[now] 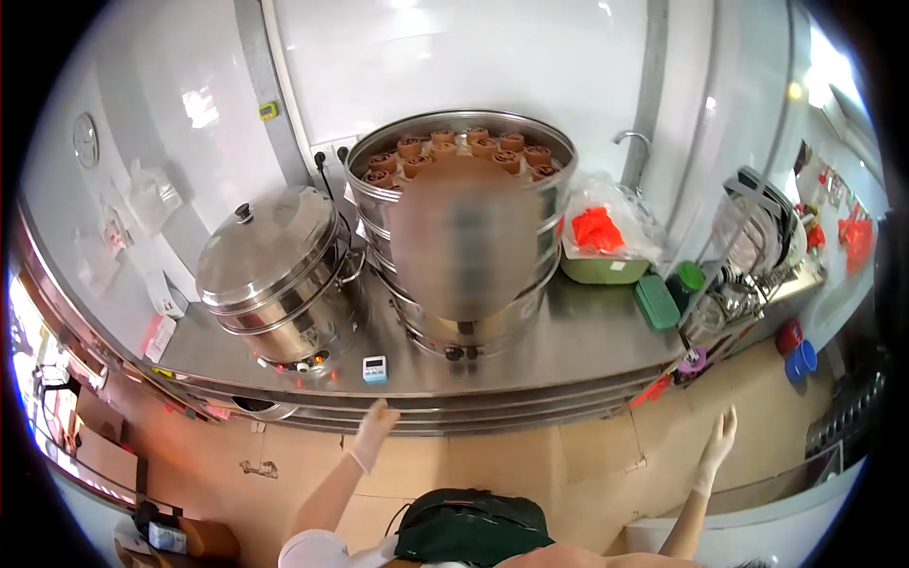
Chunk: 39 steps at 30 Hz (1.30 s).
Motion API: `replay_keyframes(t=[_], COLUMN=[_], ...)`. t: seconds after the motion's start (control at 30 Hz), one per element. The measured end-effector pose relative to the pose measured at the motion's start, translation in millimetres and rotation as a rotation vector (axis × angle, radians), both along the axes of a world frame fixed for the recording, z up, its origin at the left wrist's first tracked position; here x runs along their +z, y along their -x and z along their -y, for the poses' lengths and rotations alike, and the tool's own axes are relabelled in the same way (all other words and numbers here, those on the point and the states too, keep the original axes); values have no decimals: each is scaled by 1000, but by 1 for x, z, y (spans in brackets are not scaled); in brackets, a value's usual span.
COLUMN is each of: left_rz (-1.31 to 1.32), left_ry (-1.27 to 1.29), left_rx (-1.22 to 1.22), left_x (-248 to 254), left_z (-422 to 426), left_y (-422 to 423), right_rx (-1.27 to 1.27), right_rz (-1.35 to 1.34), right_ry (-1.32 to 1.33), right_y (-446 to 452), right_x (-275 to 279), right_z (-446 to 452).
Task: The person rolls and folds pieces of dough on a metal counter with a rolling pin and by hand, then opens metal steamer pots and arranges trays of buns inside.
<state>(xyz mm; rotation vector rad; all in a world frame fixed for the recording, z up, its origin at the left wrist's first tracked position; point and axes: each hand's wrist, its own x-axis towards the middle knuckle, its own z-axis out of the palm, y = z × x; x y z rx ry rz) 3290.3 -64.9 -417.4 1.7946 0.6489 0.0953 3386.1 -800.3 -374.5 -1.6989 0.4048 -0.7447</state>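
Note:
My left hand (375, 432), in a pale thin glove, is in the air before the counter's front edge with its fingers loosely bent and nothing visible in it. Nearest to it is a small white and blue digital timer (375, 367) on the counter, apart from the hand. Far to the right, my right hand (718, 445), also gloved, is raised with fingers stretched out and holds nothing. A tall stacked steel steamer (379, 222) stands ahead, uncovered, with several brown spiral rolls (484, 148) in its top tier. A blurred oval hides part of its front.
Left of the stack is a lidded steel steamer (275, 251) with lit indicators. A green basin (606, 268) with plastic bags, a green box (657, 302) and a dish rack (734, 293) stand on the right. The steel counter (597, 322) curves across; a blue bucket (800, 360) is beyond.

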Motion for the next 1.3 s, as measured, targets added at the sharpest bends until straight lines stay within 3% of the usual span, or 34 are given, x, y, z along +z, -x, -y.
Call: replay_keyframes(t=[0.03,0.1,0.13,0.23,0.33,0.47,0.53,0.6,0.67,0.73,0.83,0.93,1.1,1.3], left_rz=[142,313,425,542,505,418,409,427,476,553,472,475,429,447], left_ry=[121,41,118,116,106,114,314,332,525,891,750,782,721,727], left_rx=[-13,84,85,122,157,192,105,91,91,105,65,115,189,285], left_x=[20,108,134,228,297,351,336,348,349,346,356,364,365,366], left_z=[-17,-16,-23,-30,-36,-49,-98,-96,-102,-113,-113,-105,-104,-100], left_y=[-26,-70,-91,-140,-186,-244,-277,-289,-303,-317,-319,-324,-334,-332], right_rx=[128,310,390,523,645,794,827,937,1091,1233,1265,1351,1223,1248], right_rz=[74,132,135,89,-12,-70,-134,-232,-381,-377,-347,-429,-436,-378], right_ry=[5,-38,-38,-4,82,84,81,42,-36,-177,-408,-502,-361,-409], right_y=[-46,-129,-165,-266,-337,-453,-491,-531,-567,-586,-587,-588,-575,-589], right_x=[25,79,104,168,232,268,282,285,286,285,290,297,315,313], right_z=[-22,-72,-93,-160,-222,-275,-298,-313,-324,-335,-355,-369,-380,-385])
